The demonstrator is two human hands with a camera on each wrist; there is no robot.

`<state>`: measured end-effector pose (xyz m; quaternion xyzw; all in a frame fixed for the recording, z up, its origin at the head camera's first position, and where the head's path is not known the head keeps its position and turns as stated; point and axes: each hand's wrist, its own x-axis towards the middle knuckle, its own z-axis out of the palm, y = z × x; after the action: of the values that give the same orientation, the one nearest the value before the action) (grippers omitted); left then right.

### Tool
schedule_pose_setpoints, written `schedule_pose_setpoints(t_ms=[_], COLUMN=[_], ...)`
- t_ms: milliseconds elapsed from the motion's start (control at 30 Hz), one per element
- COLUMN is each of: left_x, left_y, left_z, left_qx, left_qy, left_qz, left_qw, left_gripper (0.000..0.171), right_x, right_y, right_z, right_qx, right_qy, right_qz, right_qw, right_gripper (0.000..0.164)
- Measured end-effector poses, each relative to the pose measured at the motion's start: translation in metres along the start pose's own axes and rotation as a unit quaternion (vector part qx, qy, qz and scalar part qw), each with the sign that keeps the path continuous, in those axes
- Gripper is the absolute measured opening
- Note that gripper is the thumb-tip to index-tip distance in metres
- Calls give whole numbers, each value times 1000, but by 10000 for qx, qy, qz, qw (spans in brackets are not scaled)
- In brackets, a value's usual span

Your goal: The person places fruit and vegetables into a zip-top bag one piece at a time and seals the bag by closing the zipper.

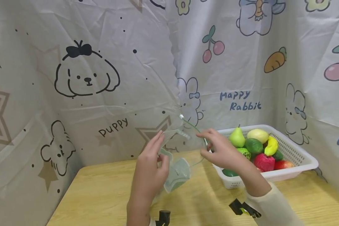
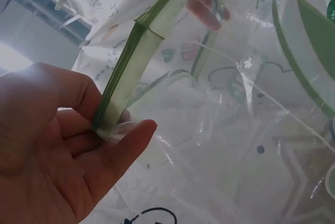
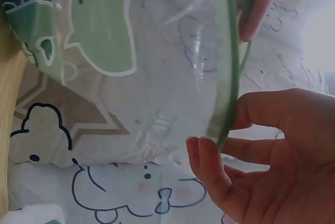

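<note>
Both hands are busy on one thing: I see the left hand (image 1: pixel 149 169) and the right hand (image 1: pixel 224 153) each pinching the green edge strip (image 3: pixel 230 62) of a clear plastic bag (image 1: pixel 180 171) between thumb and fingers. From my end, the bag hangs just left of the white basket (image 1: pixel 306 160), above the table (image 1: pixel 101 188), its mouth parted and its lower part printed in pale green. One small white slider (image 1: pixel 181 116) sits at the strip's upper end, left of the basket's far rim. My right hand is nearest the basket, overlapping its left side in the head view; the left hand is farther from it. Inside the basket I make out a green pear (image 1: pixel 237 138), a yellow banana (image 1: pixel 271 146) and a red fruit (image 1: pixel 264 162). Behind the basket hangs a printed cloth (image 1: pixel 147 34).
</note>
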<state>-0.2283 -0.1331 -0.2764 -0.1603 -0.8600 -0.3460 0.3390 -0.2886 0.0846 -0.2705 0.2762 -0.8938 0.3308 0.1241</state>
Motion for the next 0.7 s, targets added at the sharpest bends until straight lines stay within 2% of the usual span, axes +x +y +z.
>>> schedule_pose_setpoints(t_ms=[67,167,367,467,700], left_x=[0,0,-2,-3,-4], left_y=[2,5,6,7,13], left_z=[3,5,5,6,11], left_qx=[75,96,-64,-141,-216], left_qy=[-25,2,-74,-143,-334], left_qz=[80,-13,-209,-164,118], left_qw=[9999,10000,9997,9997,9991], left_gripper=[54,57,66,68,69], right_x=[-7,-17,-36,-41,-40], right_y=[4,9,26,36,58], right_z=[-4,-11,-22,-22,-19], right_qx=[178,360,233,36,-404], right_qy=[172,495,1056,945,208], right_qz=[107,226,281,487,667], right_qw=[9996,9979,9937,9943,9967], right_gripper=[43,34,27,26,30])
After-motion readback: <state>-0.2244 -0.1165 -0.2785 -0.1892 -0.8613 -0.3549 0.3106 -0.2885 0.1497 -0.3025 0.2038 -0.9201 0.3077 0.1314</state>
